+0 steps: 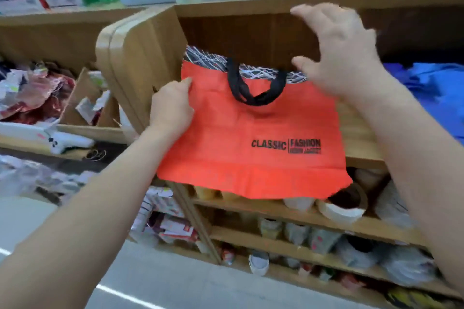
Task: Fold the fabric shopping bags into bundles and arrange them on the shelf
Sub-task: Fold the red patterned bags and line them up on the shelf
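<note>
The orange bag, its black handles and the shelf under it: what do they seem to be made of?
Orange bag: probably thin non-woven fabric, matte, with soft fold creases. Black handles: apparently woven strap, limp and twisted. Shelf: likely board with wood-grain laminate, judging by the smooth, even grain.

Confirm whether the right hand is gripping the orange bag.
No: the right hand is spread open above the orange bag, while the left hand pinches its corner.
</note>
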